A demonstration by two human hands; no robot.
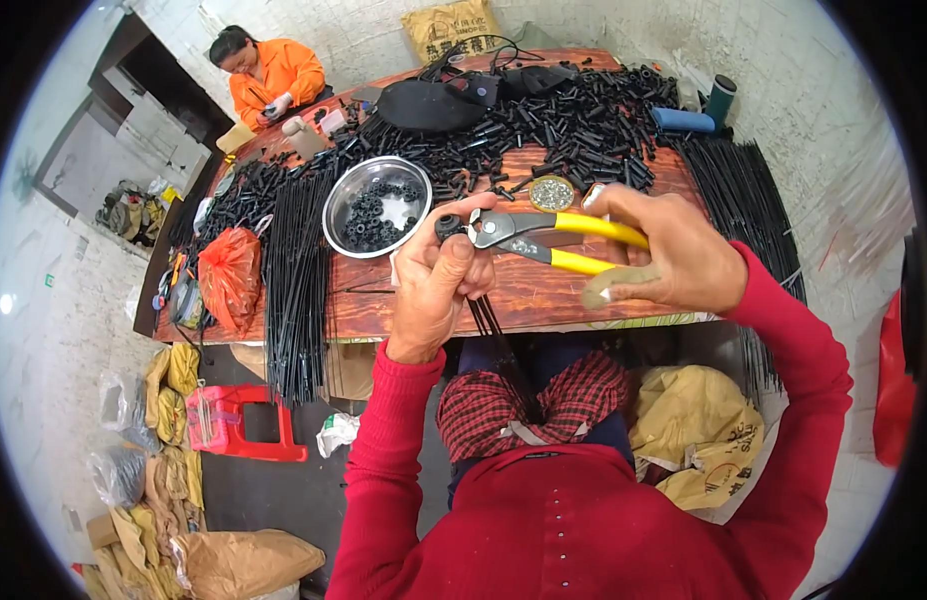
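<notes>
My left hand (428,285) grips a small round black part (448,227) between thumb and fingers. Thin black cables (491,325) hang below that hand toward my lap; whether they join the round part is hidden. Cutting pliers with yellow handles (588,226) are in my right hand (688,255), its thumb and fingers on the two spread handles. The metal jaws sit right beside the round part, at my left fingertips. Light coverings show on some right fingertips. Left of my hands stands a steel bowl (330,215) with black rings in it.
A round dish of small metal pieces (551,193) stands beyond the pliers on the red wooden table (553,290). Piled black tubes (593,130) cover its far part. Long black cable bundles (298,280) lie at both sides. A co-worker in orange (283,75) works at the far left.
</notes>
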